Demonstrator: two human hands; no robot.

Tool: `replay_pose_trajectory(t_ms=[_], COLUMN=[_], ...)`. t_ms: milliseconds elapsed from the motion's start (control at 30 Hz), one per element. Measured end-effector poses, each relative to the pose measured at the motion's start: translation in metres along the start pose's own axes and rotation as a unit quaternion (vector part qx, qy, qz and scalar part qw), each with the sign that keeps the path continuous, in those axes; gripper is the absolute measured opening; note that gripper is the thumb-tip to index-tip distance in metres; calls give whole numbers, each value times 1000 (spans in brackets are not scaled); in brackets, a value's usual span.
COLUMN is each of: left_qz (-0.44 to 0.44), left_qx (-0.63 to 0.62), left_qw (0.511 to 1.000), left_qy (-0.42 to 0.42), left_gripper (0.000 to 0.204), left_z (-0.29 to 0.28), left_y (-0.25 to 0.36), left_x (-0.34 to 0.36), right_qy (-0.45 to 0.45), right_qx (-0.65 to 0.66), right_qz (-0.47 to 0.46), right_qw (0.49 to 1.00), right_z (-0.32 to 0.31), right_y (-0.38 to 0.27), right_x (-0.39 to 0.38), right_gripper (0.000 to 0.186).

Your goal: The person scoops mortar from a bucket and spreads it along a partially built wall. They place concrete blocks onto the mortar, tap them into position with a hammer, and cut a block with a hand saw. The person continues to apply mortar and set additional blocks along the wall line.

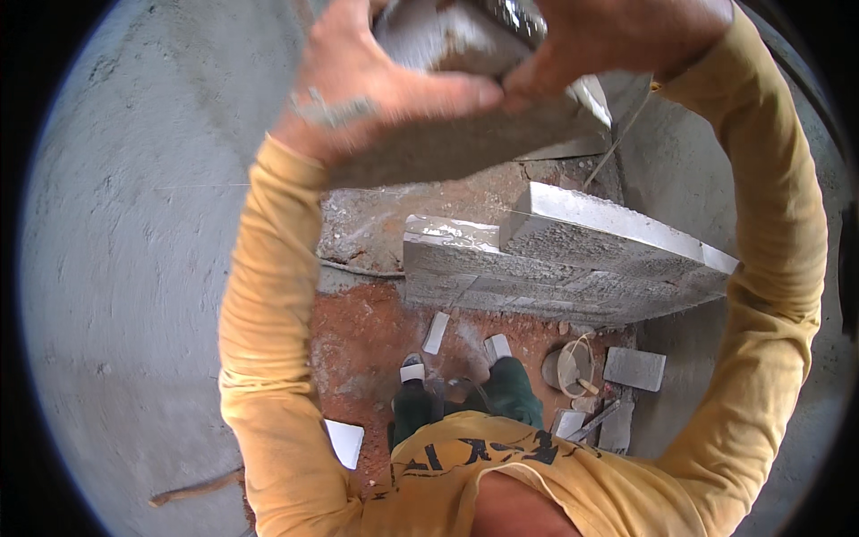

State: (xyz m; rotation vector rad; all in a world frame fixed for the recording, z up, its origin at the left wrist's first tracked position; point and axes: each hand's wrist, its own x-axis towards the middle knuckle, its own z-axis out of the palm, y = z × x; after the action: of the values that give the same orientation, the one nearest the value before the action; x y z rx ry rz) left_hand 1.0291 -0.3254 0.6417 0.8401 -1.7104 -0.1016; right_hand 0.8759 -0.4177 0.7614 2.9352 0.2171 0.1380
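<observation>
Up at the top of the view, both arms are raised and a large grey block (438, 148) is between my hands. My left hand (358, 94), smeared with grey mortar on its back, grips the block from the left. From the right, my right hand (595, 40) closes on it, and the two thumbs nearly meet over its near side. A wet, shiny patch shows between the hands; the upper fingers are cut off by the frame. Below stands a low wall of grey blocks (591, 259), with wet mortar (452, 231) on its lower left end.
Rendered grey walls rise at the left (134, 268) and right (680, 295). On the reddish dirt floor (349, 331) lie block offcuts (436, 333), a round bucket (568, 367) and a loose block (634, 369). A thin string (617, 139) runs near the far right corner.
</observation>
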Motion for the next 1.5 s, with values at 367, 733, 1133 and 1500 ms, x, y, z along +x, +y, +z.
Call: replay_pose_trajectory(t_ms=[367, 733, 1133, 1500], left_qz=[-196, -245, -231, -106], left_qx=[256, 347, 325, 313], left_qw=[937, 803, 768, 940], left_qy=[-136, -417, -500, -85], left_gripper=[107, 111, 105, 65], left_z=[-62, 53, 109, 89], left_y=[-188, -230, -233, -216], left_x=[-36, -63, -80, -119], right_qy=[95, -41, -174, -226], right_qx=[138, 185, 145, 150], right_qz=[137, 282, 275, 251], right_qw=[976, 940, 935, 929], right_z=[151, 308, 336, 330], right_y=[108, 102, 95, 102], right_x=[14, -74, -103, -112], right_gripper=[76, 91, 80, 86])
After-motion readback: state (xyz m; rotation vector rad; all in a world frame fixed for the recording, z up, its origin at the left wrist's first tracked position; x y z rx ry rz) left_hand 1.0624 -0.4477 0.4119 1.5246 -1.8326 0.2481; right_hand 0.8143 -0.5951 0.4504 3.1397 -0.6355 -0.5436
